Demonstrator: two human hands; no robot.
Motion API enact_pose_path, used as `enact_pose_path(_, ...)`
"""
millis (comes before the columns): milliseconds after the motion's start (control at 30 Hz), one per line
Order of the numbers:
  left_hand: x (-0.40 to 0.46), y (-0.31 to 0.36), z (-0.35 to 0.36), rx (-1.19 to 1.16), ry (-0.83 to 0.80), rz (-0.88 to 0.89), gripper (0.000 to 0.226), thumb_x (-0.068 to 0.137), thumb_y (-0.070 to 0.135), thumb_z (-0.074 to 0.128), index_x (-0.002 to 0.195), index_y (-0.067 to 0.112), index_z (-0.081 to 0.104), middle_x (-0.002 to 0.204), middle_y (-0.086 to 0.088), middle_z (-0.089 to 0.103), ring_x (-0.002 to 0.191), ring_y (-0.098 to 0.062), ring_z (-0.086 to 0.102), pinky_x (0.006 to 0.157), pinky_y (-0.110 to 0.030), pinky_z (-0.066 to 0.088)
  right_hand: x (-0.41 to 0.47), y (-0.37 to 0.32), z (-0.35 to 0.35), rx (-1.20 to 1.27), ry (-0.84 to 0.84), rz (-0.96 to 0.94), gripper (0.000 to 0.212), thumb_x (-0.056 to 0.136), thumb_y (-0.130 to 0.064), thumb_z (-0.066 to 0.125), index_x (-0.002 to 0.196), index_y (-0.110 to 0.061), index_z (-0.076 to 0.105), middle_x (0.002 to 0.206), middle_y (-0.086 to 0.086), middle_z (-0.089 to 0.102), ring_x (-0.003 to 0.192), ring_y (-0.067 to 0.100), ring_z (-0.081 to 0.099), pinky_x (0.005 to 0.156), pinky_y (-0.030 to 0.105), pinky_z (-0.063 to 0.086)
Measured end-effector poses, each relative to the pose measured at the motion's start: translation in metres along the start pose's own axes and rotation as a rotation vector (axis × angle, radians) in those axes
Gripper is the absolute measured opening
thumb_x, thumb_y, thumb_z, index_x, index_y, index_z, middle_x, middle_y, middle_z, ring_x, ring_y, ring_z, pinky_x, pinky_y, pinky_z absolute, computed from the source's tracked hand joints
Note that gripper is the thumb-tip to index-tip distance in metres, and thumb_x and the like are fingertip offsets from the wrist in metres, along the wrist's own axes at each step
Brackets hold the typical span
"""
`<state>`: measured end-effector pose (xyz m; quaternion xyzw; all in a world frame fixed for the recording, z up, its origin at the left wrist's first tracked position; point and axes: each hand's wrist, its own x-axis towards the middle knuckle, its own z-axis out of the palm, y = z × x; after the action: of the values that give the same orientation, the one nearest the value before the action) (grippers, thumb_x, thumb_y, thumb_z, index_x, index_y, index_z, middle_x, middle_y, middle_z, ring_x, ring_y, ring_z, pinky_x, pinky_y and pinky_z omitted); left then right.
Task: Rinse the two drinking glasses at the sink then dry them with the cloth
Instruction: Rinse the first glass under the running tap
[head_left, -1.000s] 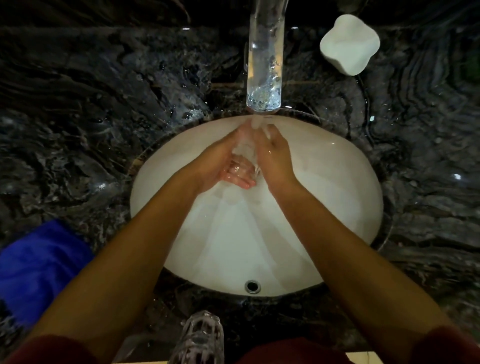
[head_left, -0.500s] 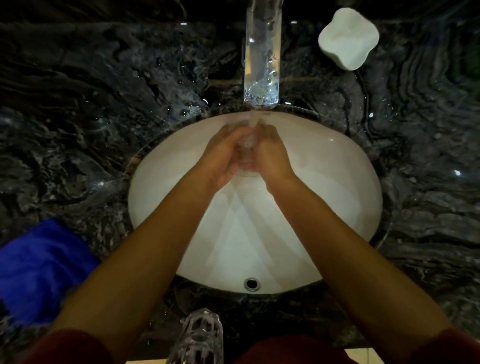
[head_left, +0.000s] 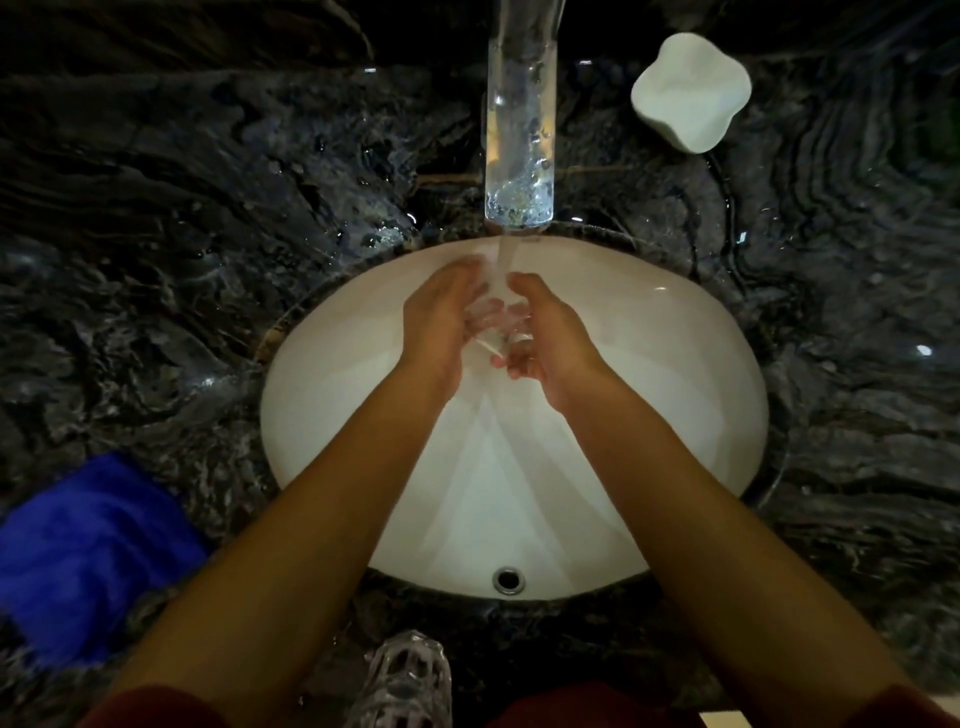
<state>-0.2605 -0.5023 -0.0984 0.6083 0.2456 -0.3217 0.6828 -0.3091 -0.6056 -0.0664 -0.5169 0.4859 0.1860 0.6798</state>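
Observation:
A clear drinking glass (head_left: 496, 325) sits between my two hands over the white sink basin (head_left: 675, 415), under the stream of water from the tap (head_left: 519, 130). My left hand (head_left: 439, 322) cups its left side and my right hand (head_left: 550, 338) curls round its right side. The glass is blurred by water and hard to make out. A second, patterned glass (head_left: 402, 680) stands on the counter at the near edge. The blue cloth (head_left: 83, 561) lies on the counter at the near left.
Dark, wet marble counter (head_left: 182, 260) surrounds the basin. A white lobed dish (head_left: 691, 91) stands at the back right, beside the tap. The overflow hole (head_left: 508, 579) is in the basin's near wall.
My hands were pressed close together round the glass under the tap; now they have parted a little and the glass shows between them. My right fingers have shifted lower.

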Motion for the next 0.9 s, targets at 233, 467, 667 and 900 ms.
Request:
enact_pose_path(233,0.007,0.013,-0.003,0.251,-0.017,-0.005,0.035,0.104,0.036,0.042,0.104,0.014,0.070,0.089,-0.015,0.073,0.056,-0.026,0.060,0.048,-0.029,0.046,0.014,-0.014,-0.016,0.005,-0.056,-0.127,0.040,0.105,-0.047,0.048,0.085,-0.016,0.063,0.065,0.000,0.063,0.052,0.016,0.047,0.051,0.028,0.034)
enact_pose_path(467,0.013,0.020,-0.004,0.395,-0.089,-0.149,0.041,0.103,0.035,0.038,0.098,0.005,0.066,0.066,-0.015,0.065,0.043,-0.025,0.052,0.041,-0.021,0.032,0.032,-0.026,-0.027,-0.731,-0.117,-0.384,0.018,0.093,-0.014,0.061,0.109,-0.007,0.067,0.096,0.011,0.072,0.065,0.019,0.062,0.055,0.030,0.044)
enact_pose_path(667,0.012,0.013,-0.005,0.265,-0.106,-0.105,0.030,0.099,0.028,0.041,0.085,0.008,0.058,0.053,-0.004,0.059,0.039,-0.022,0.045,0.042,-0.022,0.026,0.053,-0.017,-0.008,-0.632,0.040,-0.331,0.023,0.080,-0.033,0.078,0.097,-0.016,0.077,0.098,0.006,0.078,0.084,0.022,0.073,0.072,0.034,0.059)
enact_pose_path(900,0.014,-0.002,-0.008,0.415,0.052,0.277,0.035,0.106,0.025,0.042,0.097,0.004,0.069,0.086,-0.026,0.070,0.064,-0.030,0.062,0.053,-0.038,0.047,0.038,0.003,-0.019,-0.101,-0.279,0.101,0.020,0.100,-0.009,0.049,0.087,-0.012,0.065,0.054,0.003,0.052,0.032,0.006,0.027,0.034,0.018,0.017)
